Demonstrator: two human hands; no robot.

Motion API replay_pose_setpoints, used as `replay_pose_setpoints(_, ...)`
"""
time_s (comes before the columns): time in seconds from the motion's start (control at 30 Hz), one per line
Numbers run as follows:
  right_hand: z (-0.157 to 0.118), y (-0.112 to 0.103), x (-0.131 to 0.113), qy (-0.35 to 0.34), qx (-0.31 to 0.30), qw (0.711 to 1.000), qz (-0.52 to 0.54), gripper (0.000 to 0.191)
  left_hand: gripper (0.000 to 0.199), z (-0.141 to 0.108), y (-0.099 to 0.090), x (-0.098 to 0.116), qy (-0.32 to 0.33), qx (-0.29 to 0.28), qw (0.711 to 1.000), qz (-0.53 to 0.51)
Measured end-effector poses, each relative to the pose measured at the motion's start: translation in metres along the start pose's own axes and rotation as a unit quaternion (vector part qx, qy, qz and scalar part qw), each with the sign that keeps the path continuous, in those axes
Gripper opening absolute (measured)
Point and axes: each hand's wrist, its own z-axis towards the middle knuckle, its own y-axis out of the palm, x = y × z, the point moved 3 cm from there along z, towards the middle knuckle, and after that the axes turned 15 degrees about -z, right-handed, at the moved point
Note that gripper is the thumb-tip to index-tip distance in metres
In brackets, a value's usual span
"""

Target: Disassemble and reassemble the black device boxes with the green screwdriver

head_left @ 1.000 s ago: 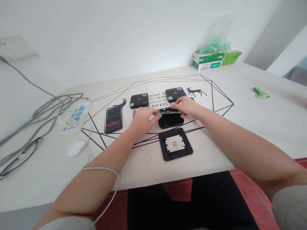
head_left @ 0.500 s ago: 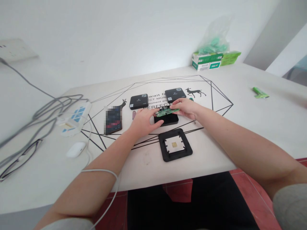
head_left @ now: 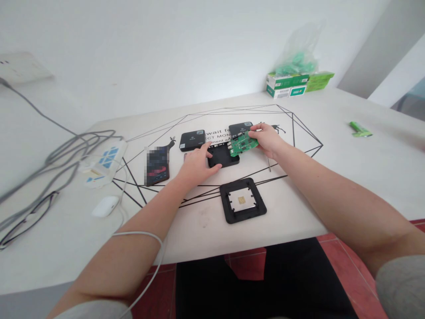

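My right hand (head_left: 267, 141) pinches the right end of a green circuit board (head_left: 244, 144), tilted above the table. The board's lower left end overlaps an open black plastic case (head_left: 221, 157), whose inside shows hollow with port cut-outs along the back wall. My left hand (head_left: 199, 163) grips the left side of this case, thumb at the front edge and fingers toward the back. Nearer to me lies a black cover (head_left: 226, 212) with a square metal plate (head_left: 242, 200) on it. A thin tool shaft (head_left: 269, 165) shows below my right hand; the rest is hidden.
Two closed black boxes (head_left: 192, 140) lie behind my hands, one partly covered by the board. A phone (head_left: 157, 166), power strip (head_left: 108, 164), white earphone case (head_left: 105, 206), cables and glasses (head_left: 29, 219) are leftward. Green boxes (head_left: 287, 82) and a green packet (head_left: 360, 129) lie rightward.
The circuit board has come up out of the black case and moved right in my right hand. My left hand has left the board and now holds the case, which has shifted slightly left.
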Motion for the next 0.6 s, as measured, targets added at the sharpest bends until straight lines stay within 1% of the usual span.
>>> replay_pose_setpoints(0.1, 0.008, -0.006, 0.004, 0.012, 0.038, 0.998, -0.054, 0.03, 0.086, 0.001, -0.001, -0.004, -0.013, 0.012, 1.0, -0.001)
replay_pose_setpoints(0.3, 0.015, -0.012, 0.007, 0.017, 0.062, 0.995, -0.082, 0.034, 0.088, 0.0, 0.001, -0.007, -0.013, 0.022, 1.0, -0.006)
replay_pose_setpoints(0.47, 0.019, -0.016, 0.01, -0.004, 0.089, 0.987, -0.131, 0.036, 0.088, 0.0, 0.001, -0.006, -0.023, 0.016, 1.0, -0.01)
replay_pose_setpoints(0.6, 0.022, -0.016, 0.011, -0.024, 0.083, 0.982, -0.171, 0.032, 0.088, 0.0, 0.001, -0.006, -0.016, 0.018, 1.0, -0.009)
